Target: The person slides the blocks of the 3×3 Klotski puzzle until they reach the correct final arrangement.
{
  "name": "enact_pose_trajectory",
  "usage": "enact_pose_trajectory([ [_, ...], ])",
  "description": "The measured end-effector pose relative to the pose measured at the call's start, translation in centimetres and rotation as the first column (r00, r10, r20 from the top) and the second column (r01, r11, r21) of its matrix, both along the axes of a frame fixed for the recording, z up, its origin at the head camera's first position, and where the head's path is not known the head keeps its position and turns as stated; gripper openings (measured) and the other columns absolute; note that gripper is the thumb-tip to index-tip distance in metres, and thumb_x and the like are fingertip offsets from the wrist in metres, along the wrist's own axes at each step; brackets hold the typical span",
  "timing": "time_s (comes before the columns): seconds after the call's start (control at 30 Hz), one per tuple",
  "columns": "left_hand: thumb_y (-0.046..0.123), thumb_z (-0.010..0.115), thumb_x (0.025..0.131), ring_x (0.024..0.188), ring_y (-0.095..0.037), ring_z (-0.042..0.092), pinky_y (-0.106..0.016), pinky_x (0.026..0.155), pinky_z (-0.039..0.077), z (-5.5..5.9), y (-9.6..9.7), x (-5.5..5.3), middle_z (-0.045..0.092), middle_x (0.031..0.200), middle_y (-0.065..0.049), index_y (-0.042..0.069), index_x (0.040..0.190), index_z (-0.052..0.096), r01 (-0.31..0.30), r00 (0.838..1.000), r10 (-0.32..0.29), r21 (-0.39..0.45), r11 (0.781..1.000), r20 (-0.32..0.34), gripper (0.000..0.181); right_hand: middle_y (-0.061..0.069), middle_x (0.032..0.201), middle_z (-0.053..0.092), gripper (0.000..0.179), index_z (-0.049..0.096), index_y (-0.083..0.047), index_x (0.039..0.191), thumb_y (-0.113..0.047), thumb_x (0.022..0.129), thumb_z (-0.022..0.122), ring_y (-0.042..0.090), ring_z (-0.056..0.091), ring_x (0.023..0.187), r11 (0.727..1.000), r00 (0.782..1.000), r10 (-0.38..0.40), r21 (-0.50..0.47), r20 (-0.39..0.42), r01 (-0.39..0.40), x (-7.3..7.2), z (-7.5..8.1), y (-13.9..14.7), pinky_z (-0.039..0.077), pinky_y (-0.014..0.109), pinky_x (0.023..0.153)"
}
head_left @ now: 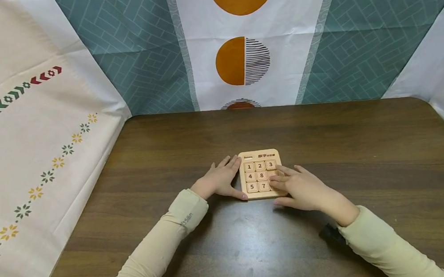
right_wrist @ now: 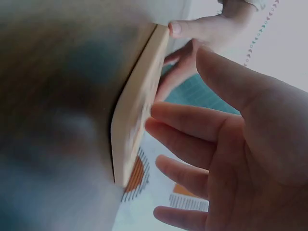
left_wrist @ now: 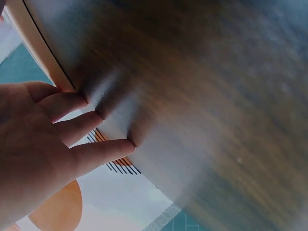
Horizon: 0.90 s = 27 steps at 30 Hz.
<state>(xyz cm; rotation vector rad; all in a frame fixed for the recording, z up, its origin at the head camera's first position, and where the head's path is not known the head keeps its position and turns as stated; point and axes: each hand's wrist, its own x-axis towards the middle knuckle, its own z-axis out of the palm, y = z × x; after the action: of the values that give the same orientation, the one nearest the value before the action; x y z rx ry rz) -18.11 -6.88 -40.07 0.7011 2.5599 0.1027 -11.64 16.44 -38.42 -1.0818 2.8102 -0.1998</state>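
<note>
A wooden sliding number puzzle (head_left: 259, 156) lies flat on the table, its square tiles set in a pale frame. The top row reads 1, 2, 3; below are 4 and 8, then 5 and 7. My left hand (head_left: 221, 179) rests along the puzzle's left edge, fingers spread and thumb at the lower corner. My right hand (head_left: 305, 188) reaches over the right side, fingertips touching the tile area and hiding the right end of the lower rows. In the right wrist view, two fingertips of the right hand (right_wrist: 231, 159) meet the face of the puzzle (right_wrist: 139, 110).
The brown wooden table (head_left: 367, 142) extends around the puzzle to a back edge against a hanging patterned cloth (head_left: 137, 53). Another cloth (head_left: 26, 153) with floral rows hangs at the left. A dark object (head_left: 331, 234) sits by the right wrist.
</note>
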Motion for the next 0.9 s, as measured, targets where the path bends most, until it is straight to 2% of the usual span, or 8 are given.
enact_pose_trajectory([
  [0.17, 0.067, 0.063, 0.068, 0.138, -0.024, -0.001, -0.056, 0.104, 0.011, 0.0, -0.2, 0.0, -0.001, 0.152, -0.004, 0.011, 0.147, 0.000, -0.002, 1.000, 0.002, 0.002, 1.000, 0.001, 0.116, 0.009, 0.128, 0.054, 0.053, 0.059, -0.006, 0.122, -0.042, 0.084, 0.062, 0.035, 0.034, 0.128, 1.000, 1.000, -0.015, 0.018, 0.003, 0.015, 0.3, 0.0, 1.0, 0.028, 0.062, 0.093],
  [0.43, 0.067, 0.063, 0.068, 0.138, -0.025, -0.001, -0.056, 0.104, 0.011, -0.1, -0.2, -0.1, 0.000, 0.152, -0.004, 0.010, 0.147, 0.000, 0.003, 1.000, -0.003, 0.008, 1.000, 0.004, 0.115, 0.008, 0.133, 0.048, 0.058, 0.055, -0.006, 0.127, -0.045, 0.084, 0.061, 0.033, 0.030, 0.130, 0.998, 0.998, -0.057, 0.023, -0.020, 0.057, -1.2, -0.9, 0.8, 0.026, 0.063, 0.094],
  [0.5, 0.067, 0.063, 0.068, 0.138, -0.024, -0.001, -0.056, 0.104, 0.012, 0.0, -0.1, 0.0, 0.000, 0.152, -0.004, 0.010, 0.147, 0.000, 0.002, 1.000, -0.002, 0.005, 1.000, 0.007, 0.116, 0.008, 0.134, 0.047, 0.059, 0.054, -0.006, 0.128, -0.045, 0.083, 0.061, 0.033, 0.029, 0.131, 0.999, 0.999, -0.036, 0.016, -0.018, 0.037, -1.1, -0.9, 0.6, 0.026, 0.063, 0.094],
  [0.7, 0.067, 0.063, 0.068, 0.138, -0.025, 0.001, -0.056, 0.104, 0.012, 0.1, 0.0, 0.0, 0.001, 0.152, -0.005, 0.010, 0.147, 0.002, -0.001, 1.000, 0.001, 0.000, 1.000, 0.001, 0.115, 0.008, 0.136, 0.045, 0.063, 0.050, -0.008, 0.131, -0.047, 0.084, 0.059, 0.032, 0.027, 0.132, 0.993, 0.993, 0.105, -0.050, 0.045, -0.103, 0.0, -0.9, 0.0, 0.024, 0.062, 0.096],
  [0.9, 0.067, 0.063, 0.068, 0.138, -0.024, -0.001, -0.056, 0.104, 0.012, 0.2, 0.0, 0.1, 0.000, 0.152, -0.004, 0.011, 0.147, 0.001, -0.001, 1.000, 0.001, 0.000, 1.000, 0.006, 0.115, 0.006, 0.134, 0.047, 0.059, 0.053, -0.010, 0.130, -0.046, 0.084, 0.060, 0.032, 0.028, 0.131, 0.996, 0.995, 0.080, -0.037, 0.058, -0.078, 0.3, -0.9, 1.2, 0.024, 0.061, 0.096],
])
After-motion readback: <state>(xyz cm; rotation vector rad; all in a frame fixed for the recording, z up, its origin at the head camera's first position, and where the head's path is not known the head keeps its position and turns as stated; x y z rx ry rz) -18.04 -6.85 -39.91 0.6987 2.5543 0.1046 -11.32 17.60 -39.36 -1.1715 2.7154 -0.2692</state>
